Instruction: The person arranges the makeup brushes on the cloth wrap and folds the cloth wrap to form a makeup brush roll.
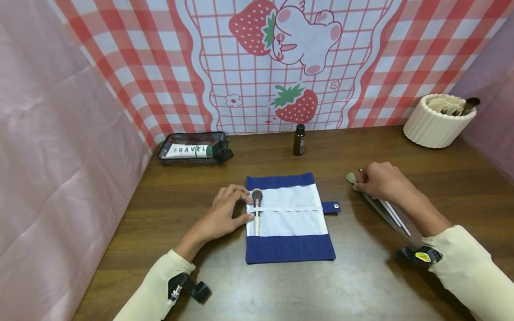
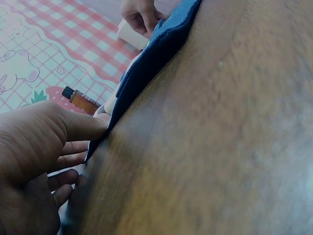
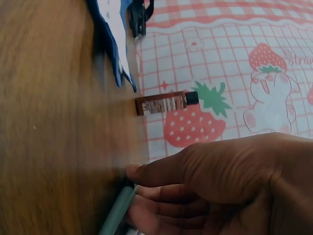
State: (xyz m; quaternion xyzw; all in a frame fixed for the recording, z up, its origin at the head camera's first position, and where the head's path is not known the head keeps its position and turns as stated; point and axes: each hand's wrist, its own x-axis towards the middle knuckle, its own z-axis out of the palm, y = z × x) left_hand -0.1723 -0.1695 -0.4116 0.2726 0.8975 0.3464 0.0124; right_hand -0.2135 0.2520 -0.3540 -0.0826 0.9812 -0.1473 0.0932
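Observation:
A navy brush roll (image 1: 290,249) with a white lining lies spread on the table. One makeup brush (image 1: 257,225), dark-bristled with a pale handle, is tucked under its white band at the left side. My left hand (image 1: 225,211) rests at the roll's left edge, thumb and fingers apart; in the left wrist view the thumb (image 2: 85,126) touches the cloth edge. To the right of the roll, my right hand (image 1: 383,180) pinches a green makeup brush (image 3: 117,210) near its bristle end. White handles (image 1: 397,218) lie beside the green one, their other ends hidden under the hand.
A small brown bottle (image 1: 299,140) stands behind the roll. At the back left lies a clear travel pouch (image 1: 188,149) with black trim. A ribbed cream holder (image 1: 435,122) with brushes stands at the back right. The roll's snap strap (image 1: 331,207) points right.

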